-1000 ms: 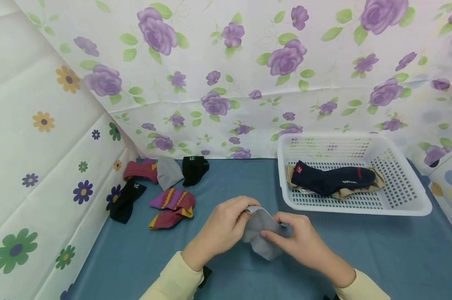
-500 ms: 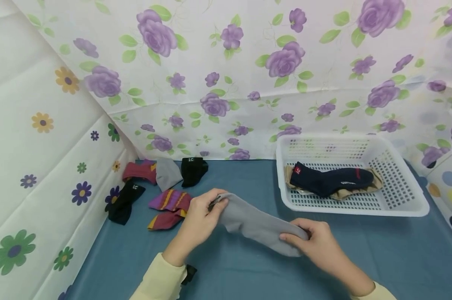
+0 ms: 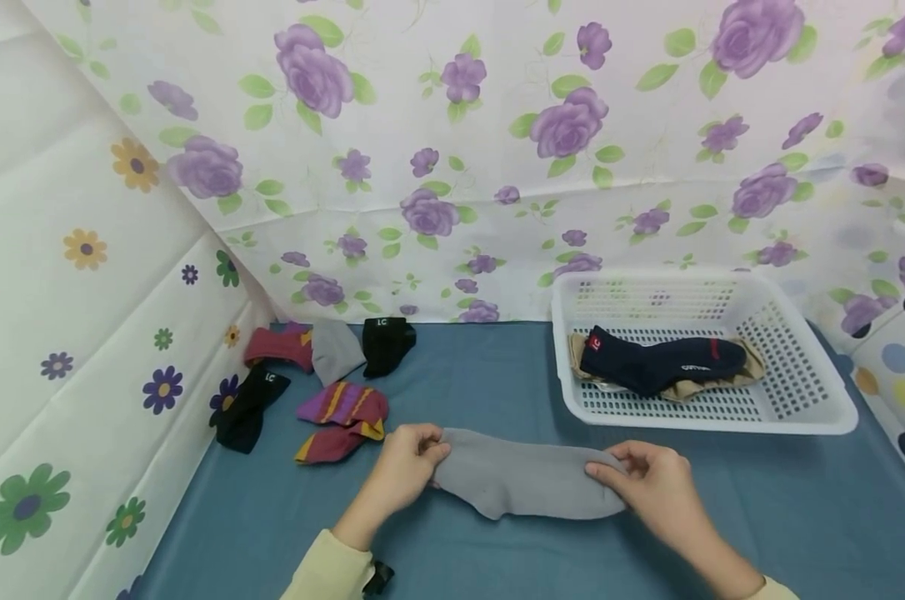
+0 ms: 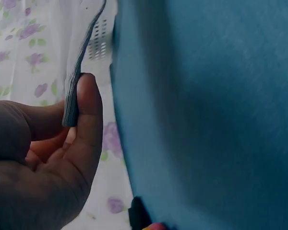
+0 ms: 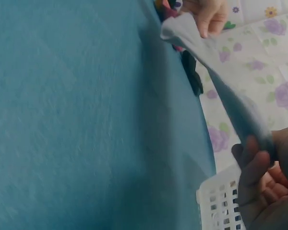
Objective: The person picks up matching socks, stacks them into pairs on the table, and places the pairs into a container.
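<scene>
A plain grey sock (image 3: 527, 477) is stretched out sideways between both hands over the blue cloth, its heel bulging toward the front. The left hand (image 3: 405, 467) pinches the cuff end between thumb and fingers; in the left wrist view the sock's ribbed edge (image 4: 72, 103) shows in that pinch. At the toe end, the right hand (image 3: 658, 487) pinches the sock with its thumb on the near face. In the right wrist view the sock (image 5: 235, 108) hangs above the cloth, apart from it.
A white perforated basket (image 3: 820, 417) at the right holds a navy sock (image 3: 662, 362) over beige socks (image 3: 756, 362). Back left lie a striped sock (image 3: 343, 404), a maroon sock (image 3: 280, 347), another grey sock (image 3: 335, 350) and black socks (image 3: 387, 346). Patterned cloth walls stand behind and left.
The sock, bunched between close hands at first, is now drawn out to full length. My left hand has moved left, then down; my right hand has moved right. The sock has levelled out.
</scene>
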A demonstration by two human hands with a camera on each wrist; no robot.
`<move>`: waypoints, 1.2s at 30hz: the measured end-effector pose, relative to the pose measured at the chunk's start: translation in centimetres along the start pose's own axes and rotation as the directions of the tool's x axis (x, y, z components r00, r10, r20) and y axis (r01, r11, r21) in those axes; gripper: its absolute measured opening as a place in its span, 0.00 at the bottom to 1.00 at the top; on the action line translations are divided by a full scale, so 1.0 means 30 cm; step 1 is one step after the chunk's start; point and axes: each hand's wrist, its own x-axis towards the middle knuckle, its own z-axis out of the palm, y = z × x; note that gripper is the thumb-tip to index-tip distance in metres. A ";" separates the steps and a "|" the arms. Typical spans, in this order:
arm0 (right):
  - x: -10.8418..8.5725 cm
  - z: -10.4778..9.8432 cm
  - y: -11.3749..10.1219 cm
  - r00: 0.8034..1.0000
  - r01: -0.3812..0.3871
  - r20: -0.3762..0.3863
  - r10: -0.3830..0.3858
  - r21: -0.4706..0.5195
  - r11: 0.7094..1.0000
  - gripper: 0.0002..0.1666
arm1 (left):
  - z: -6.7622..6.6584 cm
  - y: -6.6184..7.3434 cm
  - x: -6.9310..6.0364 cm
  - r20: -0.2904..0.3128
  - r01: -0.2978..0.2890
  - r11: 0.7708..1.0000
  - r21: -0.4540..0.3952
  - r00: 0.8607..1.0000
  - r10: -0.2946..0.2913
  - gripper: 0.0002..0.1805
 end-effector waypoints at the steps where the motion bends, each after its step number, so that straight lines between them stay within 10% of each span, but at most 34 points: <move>1: 0.008 0.001 0.003 1.000 0.002 0.011 -0.002 -0.030 1.000 0.15 | 0.008 -0.005 0.002 -0.004 0.014 1.000 0.005 1.000 -0.014 0.07; 7: 0.034 0.009 0.017 0.986 -0.091 0.136 0.098 -0.056 0.994 0.12 | 0.044 -0.035 0.020 -0.059 0.064 0.995 0.074 0.996 -0.060 0.06; 20: 0.049 0.010 0.031 0.984 -0.087 0.148 0.102 -0.103 0.991 0.12 | 0.074 -0.063 0.045 -0.085 0.108 0.987 0.121 0.992 -0.098 0.06; 25: 0.052 -0.002 0.024 0.984 -0.081 0.146 0.103 -0.152 0.985 0.13 | 0.055 -0.046 0.042 -0.187 0.103 0.975 0.197 0.980 -0.066 0.11; 30: 0.037 0.004 -0.003 0.996 0.023 0.088 -0.002 -0.233 0.972 0.15 | 0.050 -0.014 0.025 -0.291 0.073 0.947 0.313 0.957 0.022 0.14; 36: 0.023 0.048 -0.048 0.965 0.260 0.112 -0.236 -0.335 0.906 0.16 | 0.080 -0.005 0.018 -0.148 -0.025 0.924 0.382 0.985 0.088 0.11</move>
